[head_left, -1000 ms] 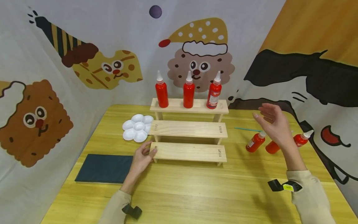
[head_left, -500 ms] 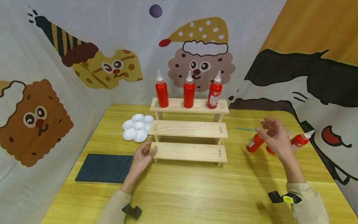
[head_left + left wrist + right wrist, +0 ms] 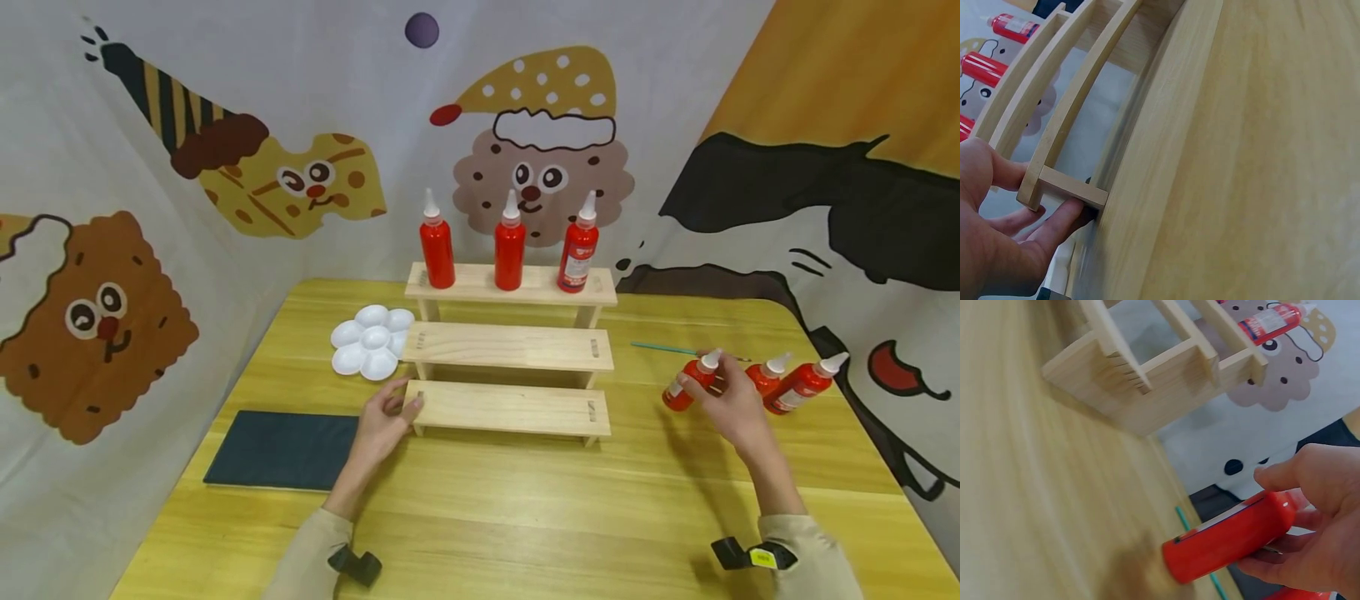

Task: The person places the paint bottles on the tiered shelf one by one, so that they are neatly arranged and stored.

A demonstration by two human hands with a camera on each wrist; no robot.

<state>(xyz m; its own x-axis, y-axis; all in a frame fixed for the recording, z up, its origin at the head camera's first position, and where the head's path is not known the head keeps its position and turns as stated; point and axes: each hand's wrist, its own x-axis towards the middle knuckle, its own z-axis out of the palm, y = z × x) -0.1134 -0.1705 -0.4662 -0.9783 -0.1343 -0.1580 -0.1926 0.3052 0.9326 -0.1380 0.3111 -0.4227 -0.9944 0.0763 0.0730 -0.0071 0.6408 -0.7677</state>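
Observation:
A three-step wooden stand (image 3: pixel 510 408) is in the middle of the table. My left hand (image 3: pixel 382 425) grips the left end of its lowest step, thumb on top and fingers against the side panel, as the left wrist view shows. At the right, my right hand (image 3: pixel 735 408) has its thumb and fingers round a red squeeze bottle (image 3: pixel 686 387) with a white nozzle. The right wrist view shows this bottle (image 3: pixel 1229 537) with the thumb along its shoulder; how firmly it is held cannot be told. Beside that hand stand two more red bottles (image 3: pixel 802 387).
Three red bottles (image 3: pixel 509 254) stand in a row on the top step. Left of the stand lie a white flower-shaped palette (image 3: pixel 375 339) and a dark flat rectangle (image 3: pixel 281 450). A thin teal-handled brush (image 3: pixel 660 347) lies behind the right-hand bottles. A printed cloth (image 3: pixel 337 75) hangs behind the table.
My right hand has come down from above the right-hand bottles and closed round the leftmost one. My left hand has stayed on the stand.

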